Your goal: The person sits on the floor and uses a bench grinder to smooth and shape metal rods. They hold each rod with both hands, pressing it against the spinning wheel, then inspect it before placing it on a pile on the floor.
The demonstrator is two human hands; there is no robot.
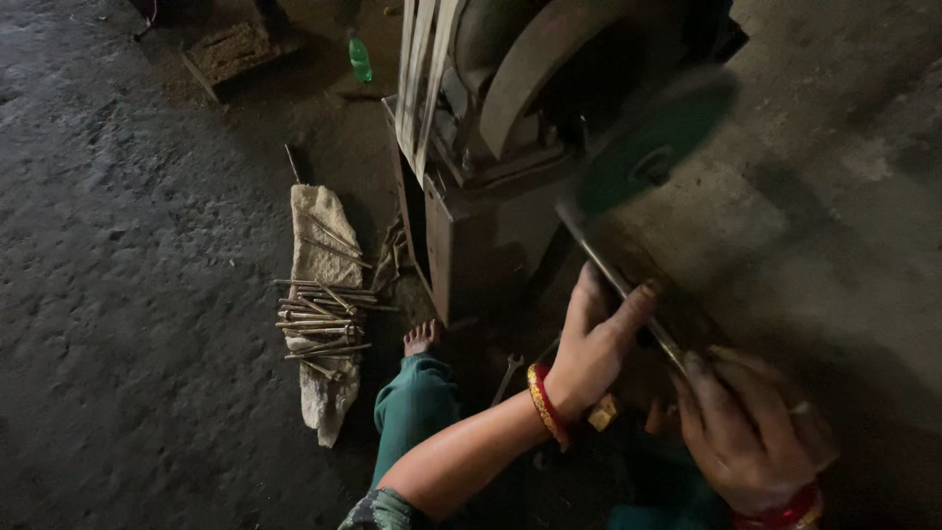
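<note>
A thin metal rod runs from my hands up to the spinning green grinding wheel, its tip at the wheel's lower edge. My left hand pinches the rod's middle with thumb and fingers; a red and gold bangle sits on that wrist. My right hand grips the rod's near end, low at the right, also wearing a red bangle. The wheel is blurred by motion.
The grinder's metal stand rises in the centre. A pile of similar rods lies on a pale stone on the dark floor at left. My bare foot, a spanner and a green bottle are nearby.
</note>
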